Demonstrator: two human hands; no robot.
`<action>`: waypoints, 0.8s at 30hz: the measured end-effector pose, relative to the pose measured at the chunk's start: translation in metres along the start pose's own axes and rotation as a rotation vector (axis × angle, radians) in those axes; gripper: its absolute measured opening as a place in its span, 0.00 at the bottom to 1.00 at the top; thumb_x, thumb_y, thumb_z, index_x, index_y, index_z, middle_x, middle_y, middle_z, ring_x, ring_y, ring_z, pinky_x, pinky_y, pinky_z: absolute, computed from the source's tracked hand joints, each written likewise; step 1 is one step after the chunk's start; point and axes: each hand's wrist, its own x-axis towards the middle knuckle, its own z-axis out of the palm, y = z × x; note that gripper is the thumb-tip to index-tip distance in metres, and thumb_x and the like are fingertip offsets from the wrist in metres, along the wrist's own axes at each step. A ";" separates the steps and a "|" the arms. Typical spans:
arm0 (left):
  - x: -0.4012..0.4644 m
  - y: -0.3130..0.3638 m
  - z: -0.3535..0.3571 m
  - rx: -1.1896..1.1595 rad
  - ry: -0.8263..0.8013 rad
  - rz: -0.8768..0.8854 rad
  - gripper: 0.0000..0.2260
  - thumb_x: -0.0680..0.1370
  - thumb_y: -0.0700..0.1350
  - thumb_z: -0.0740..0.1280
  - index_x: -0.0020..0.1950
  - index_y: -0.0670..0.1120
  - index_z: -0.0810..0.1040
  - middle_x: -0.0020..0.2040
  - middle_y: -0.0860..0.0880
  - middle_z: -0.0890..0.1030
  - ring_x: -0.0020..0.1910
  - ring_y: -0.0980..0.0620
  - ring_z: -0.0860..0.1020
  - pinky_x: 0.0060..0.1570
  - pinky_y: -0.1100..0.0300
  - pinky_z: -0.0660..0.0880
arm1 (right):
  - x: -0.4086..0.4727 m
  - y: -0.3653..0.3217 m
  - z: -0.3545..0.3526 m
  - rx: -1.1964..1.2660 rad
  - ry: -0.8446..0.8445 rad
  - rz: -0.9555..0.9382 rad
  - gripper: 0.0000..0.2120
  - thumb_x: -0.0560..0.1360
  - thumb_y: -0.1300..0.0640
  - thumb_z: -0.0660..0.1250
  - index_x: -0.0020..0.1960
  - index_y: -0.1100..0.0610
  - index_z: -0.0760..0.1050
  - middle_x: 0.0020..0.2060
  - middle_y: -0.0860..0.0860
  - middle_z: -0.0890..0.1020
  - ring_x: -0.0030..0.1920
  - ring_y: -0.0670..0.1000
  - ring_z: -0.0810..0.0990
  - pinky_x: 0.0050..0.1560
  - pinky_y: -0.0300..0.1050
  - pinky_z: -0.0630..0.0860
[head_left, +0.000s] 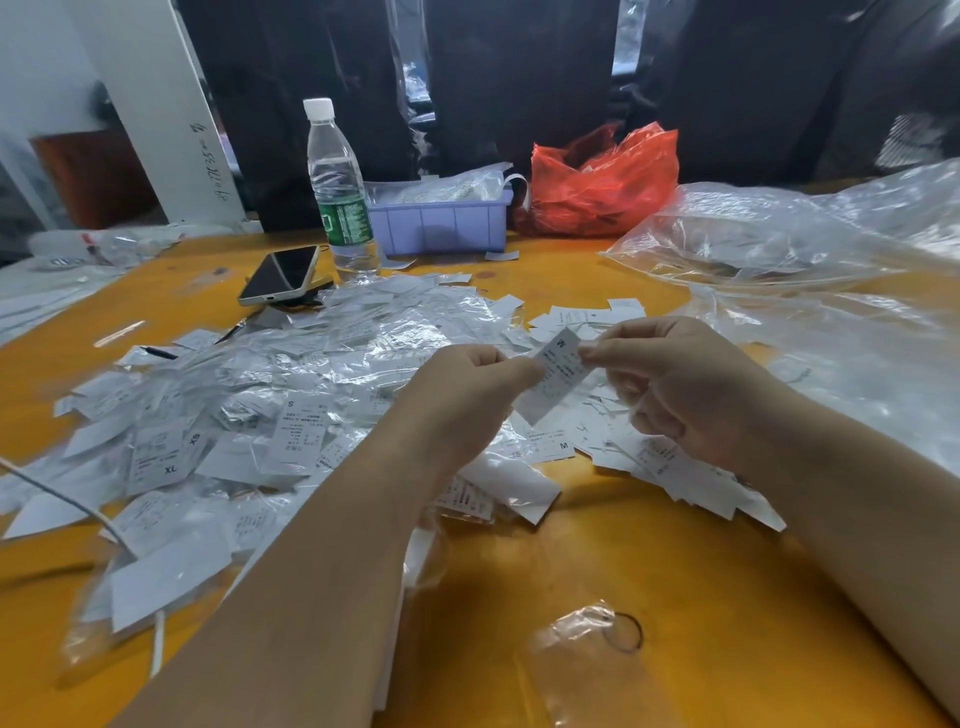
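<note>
— Fingers (597, 354) on the right hand (675, 387): what are they doing?
— Pinching. Thumb and forefinger nip the upper corner of a small white printed paper label (558, 371) marked with an M, and the other fingers are curled loosely underneath. The left hand (467, 395) pinches the same label at its opposite edge, thumb tip on the paper.
— And where is that label?
— Held tilted in the air between the two hands. It is nearer the person than the clear plastic water bottle (340, 192) with the white cap and green wrapper, and off to the bottle's right. It may sit inside a clear sleeve, but the glare makes that hard to tell.
— What lies under it?
— A loose heap of white size labels and little clear bags (249, 415) spreads from the bottle's foot towards the person, over an orange-yellow wooden table (597, 571). XL, XS, S and M can be read on some.
— Close to the bottle?
— A dark-screened, pale-edged smartphone (278, 275) lies just left of its base, screen up. A lilac plastic bin (447, 226) stands just right of it and a little behind, stuffed with clear packets. Further right of the bottle, past the bin, slumps a crumpled red plastic bag (602, 182). Further right again, large clear plastic bags (779, 234) lie piled.
— Anything else?
— A thin white cable (62, 495) crosses the heap well left of the bottle and nearer the person.
</note>
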 end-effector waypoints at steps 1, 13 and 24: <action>0.000 0.000 -0.001 0.007 0.004 0.008 0.12 0.76 0.52 0.67 0.44 0.44 0.83 0.29 0.53 0.73 0.27 0.54 0.66 0.31 0.59 0.63 | 0.000 0.001 -0.001 -0.004 -0.012 0.011 0.07 0.75 0.61 0.70 0.43 0.65 0.79 0.26 0.53 0.66 0.19 0.46 0.54 0.22 0.39 0.51; 0.003 -0.006 -0.005 0.551 0.109 -0.008 0.09 0.71 0.44 0.66 0.46 0.42 0.82 0.39 0.42 0.81 0.36 0.46 0.79 0.42 0.47 0.81 | -0.013 -0.001 0.004 -0.812 -0.092 -0.189 0.11 0.67 0.48 0.77 0.42 0.50 0.77 0.29 0.43 0.74 0.28 0.41 0.70 0.32 0.38 0.66; 0.001 -0.008 -0.003 0.610 0.136 0.013 0.05 0.68 0.44 0.72 0.43 0.46 0.81 0.40 0.47 0.82 0.40 0.46 0.81 0.44 0.48 0.82 | -0.047 -0.020 0.014 -1.174 -0.560 0.145 0.31 0.46 0.28 0.76 0.43 0.39 0.74 0.34 0.36 0.79 0.31 0.39 0.77 0.29 0.39 0.68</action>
